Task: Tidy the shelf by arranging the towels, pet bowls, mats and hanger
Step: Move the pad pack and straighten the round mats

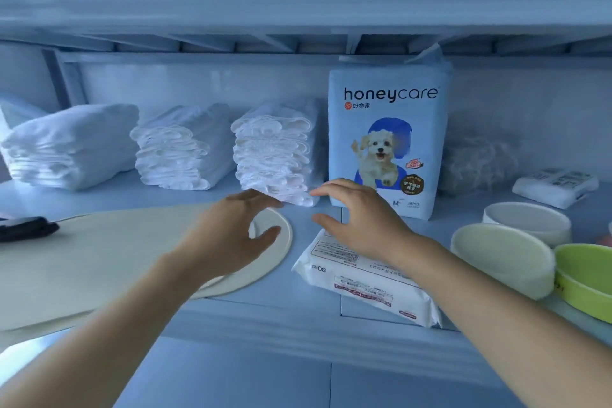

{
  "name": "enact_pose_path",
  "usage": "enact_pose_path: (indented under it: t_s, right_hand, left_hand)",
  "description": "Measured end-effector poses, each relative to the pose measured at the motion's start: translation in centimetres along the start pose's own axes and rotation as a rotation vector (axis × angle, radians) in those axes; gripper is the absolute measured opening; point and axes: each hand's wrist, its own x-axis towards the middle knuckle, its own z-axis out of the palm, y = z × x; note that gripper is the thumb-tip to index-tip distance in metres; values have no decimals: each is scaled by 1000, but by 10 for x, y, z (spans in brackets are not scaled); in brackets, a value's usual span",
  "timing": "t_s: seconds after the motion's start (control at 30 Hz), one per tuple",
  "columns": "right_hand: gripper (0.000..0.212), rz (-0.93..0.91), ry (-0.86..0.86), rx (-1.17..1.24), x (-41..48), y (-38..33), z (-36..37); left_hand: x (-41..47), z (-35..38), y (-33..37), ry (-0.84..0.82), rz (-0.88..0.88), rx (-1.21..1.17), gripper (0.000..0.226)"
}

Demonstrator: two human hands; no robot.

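Three stacks of folded white towels stand along the back of the shelf: left stack (71, 146), middle stack (180, 149), right stack (275, 152). A cream oval mat (99, 258) lies flat at the front left. Pet bowls sit at the right: a white bowl (530, 220), a pale cream bowl (500, 258) and a green bowl (586, 278). My left hand (231, 235) hovers open over the mat's right end, just in front of the right towel stack. My right hand (361, 219) is open above a flat white packet (361, 285), holding nothing.
A tall blue honeycare pack (387, 129) stands behind my right hand. A grey fluffy item (477, 159) and a small white packet (556, 185) lie at the back right. A black object (26, 227) rests on the mat's left end. The shelf above hangs low.
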Motion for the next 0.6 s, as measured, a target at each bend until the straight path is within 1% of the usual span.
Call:
enact_pose_path:
  t_s: [0.03, 0.13, 0.23, 0.4, 0.6]
  right_hand:
    - [35, -21, -22, -10, 2, -8, 6]
    - [34, -47, -75, -36, 7, -30, 22]
    - [34, -81, -103, -28, 16, -54, 46]
    - [32, -120, -174, 28, 26, -90, 99]
    - [29, -89, -260, 58, 43, -117, 152]
  left_hand:
    - [-10, -3, -7, -25, -17, 29, 46]
    - [-36, -11, -33, -93, -82, 129, 35]
    - [-59, -19, -61, -133, -144, 184, 32]
    - [-92, -28, -110, -166, -215, 113, 29]
    - [-127, -43, -164, -218, -301, 97, 28]
